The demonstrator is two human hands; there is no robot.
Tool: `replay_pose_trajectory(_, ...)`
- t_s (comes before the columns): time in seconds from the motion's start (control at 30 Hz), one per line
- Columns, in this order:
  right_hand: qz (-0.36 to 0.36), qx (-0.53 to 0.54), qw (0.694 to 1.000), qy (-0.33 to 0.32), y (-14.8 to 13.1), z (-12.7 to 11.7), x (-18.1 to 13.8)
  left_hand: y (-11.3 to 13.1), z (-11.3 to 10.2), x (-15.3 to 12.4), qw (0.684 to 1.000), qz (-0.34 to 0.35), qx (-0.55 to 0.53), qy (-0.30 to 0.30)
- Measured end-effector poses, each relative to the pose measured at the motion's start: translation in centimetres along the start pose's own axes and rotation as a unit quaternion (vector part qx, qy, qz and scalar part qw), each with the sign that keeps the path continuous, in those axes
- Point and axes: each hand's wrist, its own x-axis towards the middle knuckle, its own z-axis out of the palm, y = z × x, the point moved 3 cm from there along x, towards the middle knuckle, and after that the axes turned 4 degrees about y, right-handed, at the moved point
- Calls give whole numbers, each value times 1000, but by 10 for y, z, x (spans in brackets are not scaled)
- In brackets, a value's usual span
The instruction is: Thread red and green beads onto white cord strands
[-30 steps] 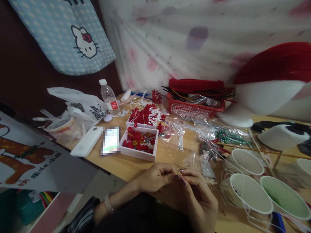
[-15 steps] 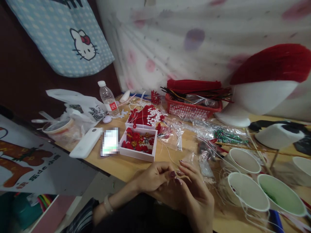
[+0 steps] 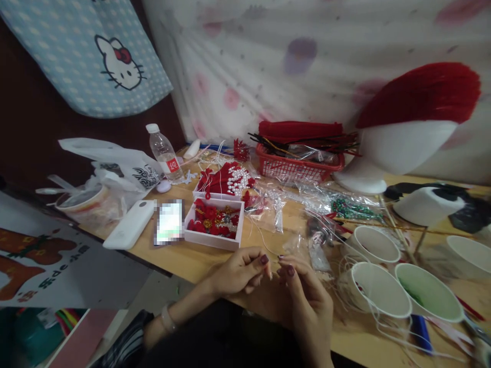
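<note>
Left hand [image 3: 241, 271] is drawn narrow, thumb close to fingers, just nearer than the box [image 3: 211, 240]; whether it grips anything, I cannot tell. From beside the box, a pale cord [image 3: 265, 244] runs toward the hands, and a stray finger could snag it. Right hand [image 3: 312, 299] curls narrow too, fingertips near the left's; anything there is too small to make out, and a loose pinch could drop it. Farther right, thread [image 3: 375, 319] hangs against a cup [image 3: 383, 291]; catching it might tip that.
</note>
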Motion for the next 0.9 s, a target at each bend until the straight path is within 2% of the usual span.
replay_pose_trajectory(0.13,-8,7,999,-34,-2,5,1,-2,0,0,1000,-5,-1,0)
replay_pose_trajectory(0.37,-17,30,998,-44,-1,4,1,-6,1,1,1000,-11,22,-11)
replay_pose_trajectory(0.9,85,110,989,-60,12,3,-1,0,10,2,997,-17,49,-61)
